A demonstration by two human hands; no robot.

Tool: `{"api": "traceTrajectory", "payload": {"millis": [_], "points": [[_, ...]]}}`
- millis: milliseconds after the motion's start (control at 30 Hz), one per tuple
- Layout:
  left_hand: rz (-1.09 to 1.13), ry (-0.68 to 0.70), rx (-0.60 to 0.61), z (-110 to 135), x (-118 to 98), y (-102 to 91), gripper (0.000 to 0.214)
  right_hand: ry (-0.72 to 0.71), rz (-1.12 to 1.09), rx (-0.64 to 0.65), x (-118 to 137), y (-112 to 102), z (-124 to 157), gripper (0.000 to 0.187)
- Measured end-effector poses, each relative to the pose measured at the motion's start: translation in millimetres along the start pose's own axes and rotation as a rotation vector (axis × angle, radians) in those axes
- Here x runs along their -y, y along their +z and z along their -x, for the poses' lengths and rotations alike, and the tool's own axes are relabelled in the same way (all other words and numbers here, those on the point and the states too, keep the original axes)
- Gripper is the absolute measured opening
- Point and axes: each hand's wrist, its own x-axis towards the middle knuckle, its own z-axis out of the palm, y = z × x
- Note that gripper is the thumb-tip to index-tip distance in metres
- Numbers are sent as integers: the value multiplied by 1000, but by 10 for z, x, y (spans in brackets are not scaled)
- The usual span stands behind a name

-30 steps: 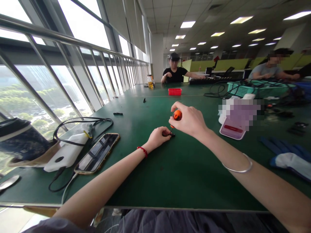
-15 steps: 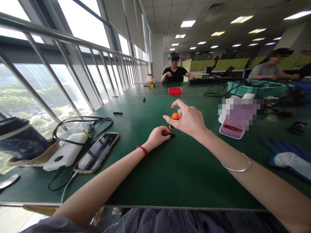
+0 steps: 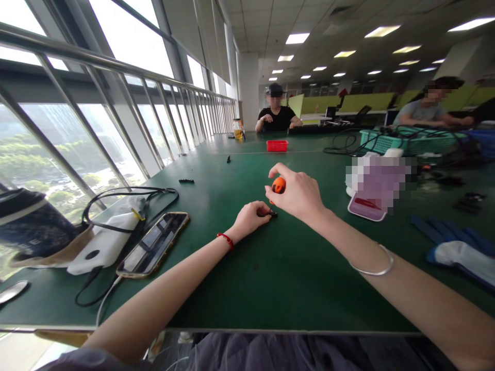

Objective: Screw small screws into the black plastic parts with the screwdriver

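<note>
My left hand [image 3: 254, 217] rests on the green table, its fingers pinched on a small black part [image 3: 274, 214] that lies against the tabletop. Just above and to the right, my right hand [image 3: 299, 191] curls its fingers around a screwdriver with an orange and black handle [image 3: 279, 184]. The screwdriver stands roughly upright, its lower end pointing down at the black part. Fingers and handle hide most of its shaft, and I cannot tell exactly where the tip touches.
To the left lie a phone [image 3: 153, 244], a white power bank [image 3: 101, 246], black cable and a dark cup [image 3: 34, 222]. Small black pieces [image 3: 186, 181] and a red tray [image 3: 277, 146] sit farther off. Rightward are a purple-screened device [image 3: 366, 205], a glove [image 3: 464, 255] and a teal basket [image 3: 381, 142]. Two people sit beyond.
My right hand has closed its spread fingers in around the screwdriver handle, and the handle has turned. My left hand keeps its place on the black part.
</note>
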Motion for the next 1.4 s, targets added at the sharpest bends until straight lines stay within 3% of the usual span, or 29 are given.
{"api": "traceTrajectory", "payload": {"millis": [67, 167, 233, 367, 467, 633, 700, 900, 1400], "points": [[-2, -3, 1, -1, 6, 1, 5, 8, -60, 16, 1, -8, -1, 33], [1, 11, 2, -6, 30, 7, 7, 41, -149, 108, -13, -59, -26, 20], [5, 10, 7, -11, 47, 10, 8, 49, -219, 151, -49, -129, -63, 24], [8, -7, 23, -14, 46, 2, 11, 11, -379, -8, -247, -210, -90, 33], [9, -4, 21, -7, 15, -9, 12, -31, -317, -43, -495, -23, 40, 29], [-15, 40, -5, 8, -57, -23, 12, 47, -135, 278, -779, 495, 375, 26], [-18, 60, -13, 13, -79, -26, 12, 71, -94, 325, -789, 594, 429, 27], [-1, 87, -21, 21, -103, -25, 12, 56, -100, 320, -767, 633, 404, 19], [-78, 84, -6, 24, -123, -27, 14, 35, -139, 310, -778, 641, 418, 20]]}}
